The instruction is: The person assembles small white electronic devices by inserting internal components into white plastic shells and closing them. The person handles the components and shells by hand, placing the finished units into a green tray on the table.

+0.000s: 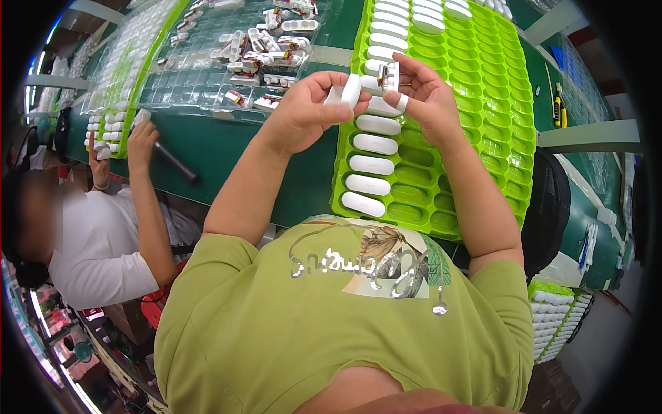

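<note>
Over the near part of the table, my left hand (301, 114) is closed on a white oval plastic shell (352, 90), gripped between thumb and fingers. Close beside it, my right hand (436, 114) pinches a small white inner frame with dark and metallic parts (389, 76). A white band wraps one finger of that hand. The two pieces are apart. Beneath and right of my hands lies a lime-green tray (476, 148) with rows of oval hollows. White oval cases (374, 143) fill its left column, and several more sit in the far rows.
Left of my hands, a clear plastic tray (189, 86) holds a pile of white inner frames (265, 55). A co-worker (103, 234) handles white pieces at another green tray. A black rod-shaped tool (177, 163) lies between us. Yellow-black cutters (559, 107) lie at right.
</note>
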Tool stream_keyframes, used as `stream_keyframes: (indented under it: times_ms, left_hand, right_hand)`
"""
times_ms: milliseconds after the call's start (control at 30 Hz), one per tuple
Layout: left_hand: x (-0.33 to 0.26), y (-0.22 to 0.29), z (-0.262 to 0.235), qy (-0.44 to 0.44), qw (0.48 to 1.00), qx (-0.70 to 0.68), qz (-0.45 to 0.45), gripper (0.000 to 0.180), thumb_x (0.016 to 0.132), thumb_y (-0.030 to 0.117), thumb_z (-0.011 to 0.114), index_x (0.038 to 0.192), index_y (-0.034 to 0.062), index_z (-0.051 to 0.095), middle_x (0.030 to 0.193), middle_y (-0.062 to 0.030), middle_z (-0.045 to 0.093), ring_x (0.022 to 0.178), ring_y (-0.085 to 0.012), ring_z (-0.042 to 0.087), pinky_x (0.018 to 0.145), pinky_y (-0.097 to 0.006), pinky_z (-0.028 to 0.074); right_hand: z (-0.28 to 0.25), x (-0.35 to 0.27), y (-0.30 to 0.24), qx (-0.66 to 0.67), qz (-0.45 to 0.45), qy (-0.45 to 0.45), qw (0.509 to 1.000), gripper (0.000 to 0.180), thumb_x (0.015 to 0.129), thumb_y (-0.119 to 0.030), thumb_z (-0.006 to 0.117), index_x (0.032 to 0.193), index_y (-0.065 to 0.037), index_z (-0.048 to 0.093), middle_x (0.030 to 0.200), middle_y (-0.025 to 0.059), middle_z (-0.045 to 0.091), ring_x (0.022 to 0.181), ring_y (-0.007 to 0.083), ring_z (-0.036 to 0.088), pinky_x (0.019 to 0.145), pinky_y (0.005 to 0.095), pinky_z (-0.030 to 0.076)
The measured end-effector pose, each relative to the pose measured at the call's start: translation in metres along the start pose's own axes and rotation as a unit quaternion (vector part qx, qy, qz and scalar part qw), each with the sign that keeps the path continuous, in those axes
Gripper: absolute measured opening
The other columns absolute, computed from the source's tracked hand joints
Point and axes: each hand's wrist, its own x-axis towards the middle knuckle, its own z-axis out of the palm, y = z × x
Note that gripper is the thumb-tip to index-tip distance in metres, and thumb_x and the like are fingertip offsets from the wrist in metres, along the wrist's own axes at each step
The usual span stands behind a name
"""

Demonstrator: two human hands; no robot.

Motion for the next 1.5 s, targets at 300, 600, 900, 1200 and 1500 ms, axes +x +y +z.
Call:
stream_keyframes:
  times_ms: [300,600,900,1200,1500]
  left_hand:
    - [-0.006,-0.005,0.007,0.038,0.983,0.179,0.011,0.065,0.072,-0.003,0.08,0.127,0.0029,0.046,0.12,-0.0116,0.059,0.111,-0.0203,0.062,0.093,-0.033,0.052]
    - [-0.007,-0.004,0.013,0.069,0.928,0.36,0.072,0.073,0.064,0.012,0.09,0.126,0.0041,0.051,0.111,-0.009,0.059,0.09,-0.0137,0.065,0.07,-0.026,0.057]
    - [-0.01,-0.012,0.017,0.03,0.9,0.428,0.074,0.083,0.067,0.004,0.087,0.136,0.0019,0.042,0.117,-0.0079,0.059,0.093,-0.0113,0.065,0.068,-0.022,0.057]
    - [-0.01,-0.011,0.019,0.005,0.926,0.371,0.073,0.08,0.067,0.005,0.087,0.136,-0.0002,0.047,0.122,-0.0112,0.056,0.103,-0.0182,0.061,0.079,-0.03,0.059]
    - [-0.011,-0.009,0.014,-0.022,0.958,0.274,0.082,0.081,0.065,0.002,0.087,0.135,-0.0025,0.047,0.127,-0.012,0.053,0.112,-0.0212,0.059,0.09,-0.036,0.059]
  right_hand:
    - [0.0,-0.002,-0.005,-0.057,-0.036,-0.014,0.998,0.074,0.071,-0.002,0.083,0.136,0.006,0.048,0.116,0.0114,0.062,0.102,0.0172,0.061,0.094,0.0324,0.049]
    - [0.013,-0.016,-0.032,-0.025,-0.102,-0.064,0.992,0.067,0.07,-0.001,0.083,0.131,0.003,0.055,0.113,0.0063,0.062,0.104,0.0162,0.059,0.095,0.0333,0.048]
    - [0.025,-0.025,-0.045,-0.406,-0.179,-0.1,0.891,0.062,0.062,-0.019,0.083,0.119,-0.005,0.064,0.108,0.012,0.06,0.102,0.0312,0.057,0.091,0.0398,0.046]
    - [0.016,-0.024,-0.044,-0.431,-0.166,-0.122,0.879,0.061,0.062,-0.02,0.083,0.118,-0.005,0.064,0.107,0.0122,0.061,0.103,0.0312,0.056,0.09,0.0397,0.046]
    - [0.017,-0.027,-0.05,-0.35,-0.111,-0.107,0.924,0.065,0.059,-0.024,0.089,0.116,-0.005,0.066,0.106,0.0091,0.063,0.101,0.0247,0.059,0.089,0.0362,0.047]
